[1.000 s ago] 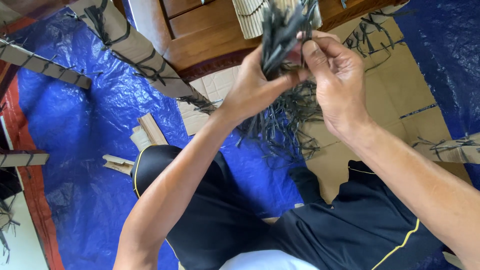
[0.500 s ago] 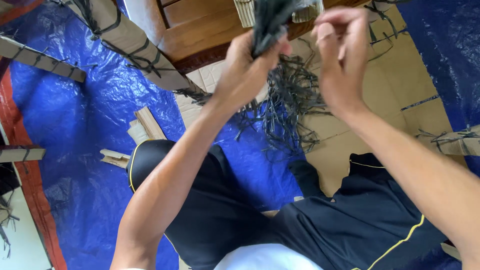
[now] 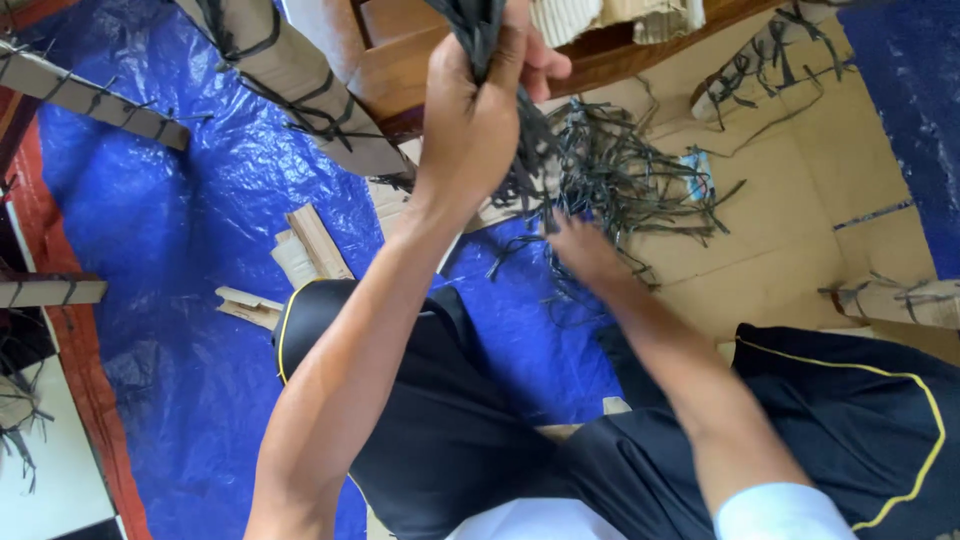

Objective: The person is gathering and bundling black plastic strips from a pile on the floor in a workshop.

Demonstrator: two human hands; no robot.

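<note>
1. Head view, looking down at a seated person in black shorts [image 3: 470, 420] with yellow piping.
2. Left hand [image 3: 480, 110] is raised near the top edge, fist closed around a bundle of black strips [image 3: 478, 30]; the strips stick out above the fist and hang below it.
3. Right hand [image 3: 585, 250] is lower, reaching down into the hanging ends of the strips, just beside the loose pile of black strips [image 3: 630, 175] on the floor. It is motion-blurred, so cannot tell if its fingers are open or closed, or whether they pinch a strip.
4. The pile lies on flat brown cardboard [image 3: 790, 230], right of the left forearm, spilling a little onto the blue tarp [image 3: 200, 200].
5. The tarp covers the floor left and under the legs.
6. A long cardboard piece wrapped with black strips [image 3: 290, 80] lies diagonally at top left; a 2nd thinner one [image 3: 95, 105] lies further left.
7. Small cardboard scraps [image 3: 305, 250] sit on the tarp near the left knee.
8. Wooden furniture [image 3: 400, 60] is at top centre, behind the raised fist.
</note>
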